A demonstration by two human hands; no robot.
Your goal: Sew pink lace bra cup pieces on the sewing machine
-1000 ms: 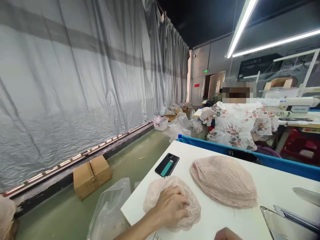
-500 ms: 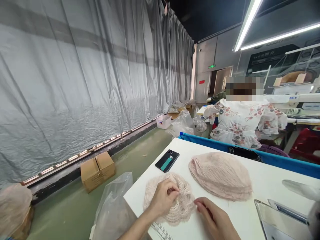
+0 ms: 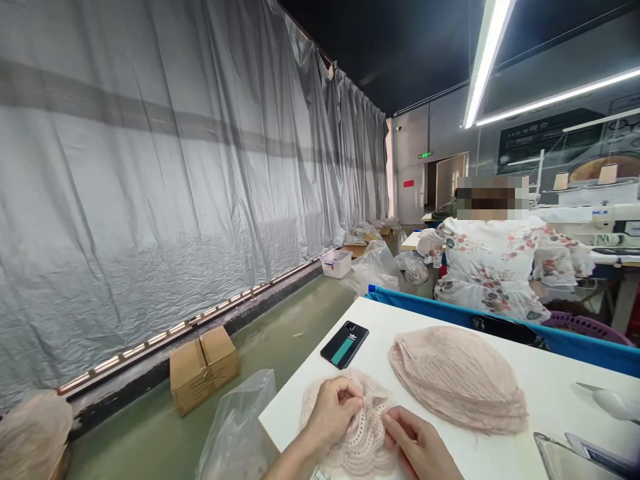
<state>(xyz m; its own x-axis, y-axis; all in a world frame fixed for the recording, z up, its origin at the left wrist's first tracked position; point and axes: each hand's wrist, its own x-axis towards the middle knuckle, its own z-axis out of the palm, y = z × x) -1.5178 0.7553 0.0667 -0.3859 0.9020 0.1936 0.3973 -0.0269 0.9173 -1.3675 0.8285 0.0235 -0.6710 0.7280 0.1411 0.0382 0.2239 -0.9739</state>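
1. Hands: left hand (image 3: 333, 413) has its fingers curled, pinching the top of a pink crocheted cap (image 3: 361, 437); right hand (image 3: 417, 445) is partly closed with fingertips pressed on the cap's right edge, though the view does not settle whether it grips or merely rests.
2. Cap position: flat on the near left corner of the white table (image 3: 545, 393), between both hands.
3. Stack of pink knitted caps (image 3: 457, 377) lies just beyond, right of centre, apart from the hands.
4. Smartphone (image 3: 345, 344) lies face down near the table's left edge.
5. Cardboard box (image 3: 204, 360) sits on the green floor by the grey curtain.
6. Person in a floral blouse (image 3: 495, 267) sits behind the blue table edge.
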